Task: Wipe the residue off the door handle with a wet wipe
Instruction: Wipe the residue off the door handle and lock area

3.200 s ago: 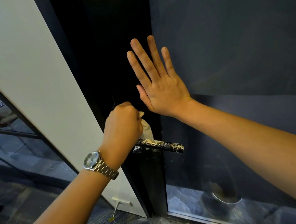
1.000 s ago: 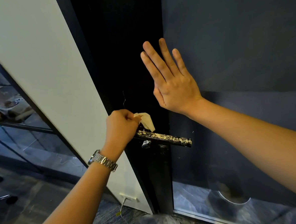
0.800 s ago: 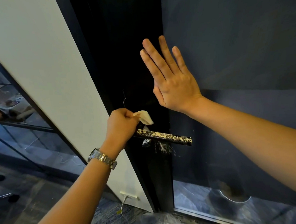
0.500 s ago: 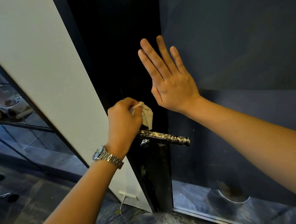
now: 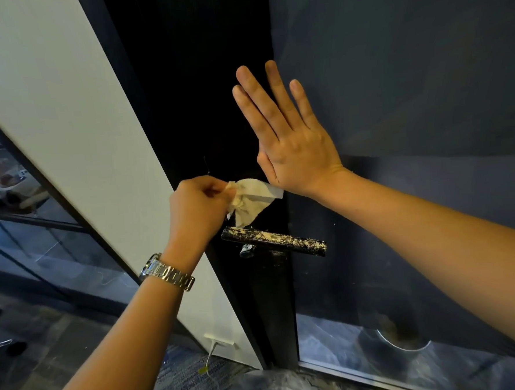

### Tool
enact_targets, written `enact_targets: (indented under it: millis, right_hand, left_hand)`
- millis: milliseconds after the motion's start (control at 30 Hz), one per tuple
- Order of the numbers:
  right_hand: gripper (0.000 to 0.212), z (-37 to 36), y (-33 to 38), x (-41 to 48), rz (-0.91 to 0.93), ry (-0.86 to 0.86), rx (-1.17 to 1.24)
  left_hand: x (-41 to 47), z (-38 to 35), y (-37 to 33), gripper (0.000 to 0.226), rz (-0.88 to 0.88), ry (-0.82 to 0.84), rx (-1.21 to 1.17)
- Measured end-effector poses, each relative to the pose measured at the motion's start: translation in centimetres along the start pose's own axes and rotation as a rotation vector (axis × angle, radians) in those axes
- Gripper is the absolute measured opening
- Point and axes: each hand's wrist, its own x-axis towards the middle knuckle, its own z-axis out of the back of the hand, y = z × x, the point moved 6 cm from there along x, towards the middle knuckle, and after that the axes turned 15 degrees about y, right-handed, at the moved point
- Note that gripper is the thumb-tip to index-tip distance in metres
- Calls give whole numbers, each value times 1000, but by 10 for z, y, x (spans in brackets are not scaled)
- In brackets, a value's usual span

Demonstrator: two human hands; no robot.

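At the far left a glass partition (image 5: 15, 191) shows only blurred reflections I cannot make out, beside a white wall panel (image 5: 74, 121). Low on that panel sits a small white outlet (image 5: 219, 345) with a thin cable hanging from it; its lower end is hard to trace against the carpet. My left wrist carries a metal watch (image 5: 166, 272), its face turned away, so no brand reads. My left hand (image 5: 197, 210) has its fingers (image 5: 216, 186) curled and pinching a crumpled, stained wet wipe (image 5: 250, 201), which hangs just above the near end of the door handle (image 5: 274, 241); I cannot tell whether its tip touches. The handle is a black horizontal bar crusted with pale residue along its length. My right hand (image 5: 289, 144) lies flat on the dark door (image 5: 394, 81), fingers straight and slightly spread, thumb hidden behind the palm. My forearm is cut off at the right edge.
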Motion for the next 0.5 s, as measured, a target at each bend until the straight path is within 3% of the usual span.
enact_targets:
  millis: [200,367,500]
  right_hand:
    - [60,0,0,0,0,6,-4]
    - [62,0,0,0,2,4,-4]
    - [61,0,0,0,3,9,5]
  left_hand:
    - [-5,-12,7,17,106,104,89]
    - [-7,-9,-4,11,95,220,165]
    - [-1,-13,-12,25,76,240,185]
